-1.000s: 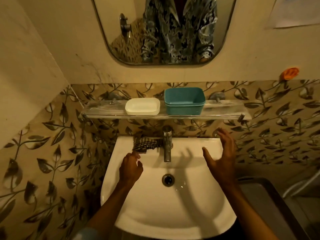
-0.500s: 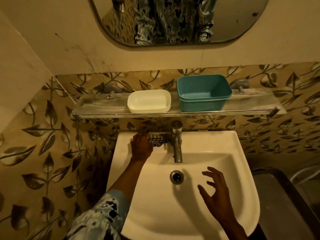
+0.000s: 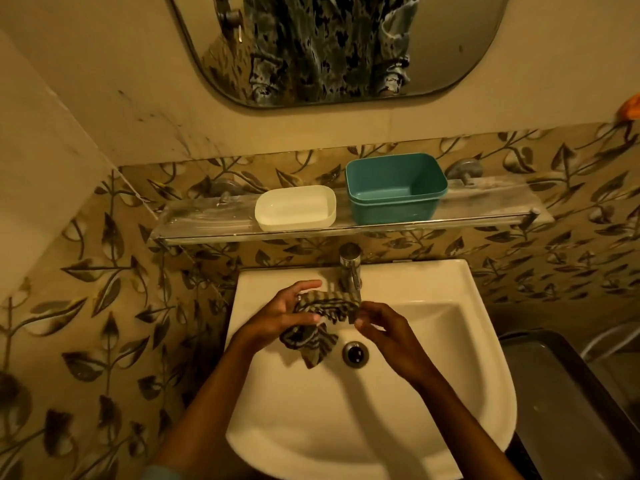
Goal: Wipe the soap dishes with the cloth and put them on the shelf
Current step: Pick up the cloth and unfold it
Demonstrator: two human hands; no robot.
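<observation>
Cloth (image 3: pixel 311 336) over sink (image 3: pixel 450 271).
We note left hand (image 3: pixel 280 317) and right hand (image 3: pixel 388 336), each grip pinching it; white soap dish (image 3: pixel 296 207) up ahead on shelf (image 3: pixel 207 220), nearer the left.

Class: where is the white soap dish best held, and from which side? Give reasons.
Probably the front long rim of the white soap dish, thumb inside, coming from the front: it sits open side up near the front edge of the shelf.

The striped cloth (image 3: pixel 313 336) is hiding the palm of the left hand (image 3: pixel 277 317) and the spout end of the tap (image 3: pixel 350 266), while the mirror (image 3: pixel 450 46) is running off the top edge.
</observation>
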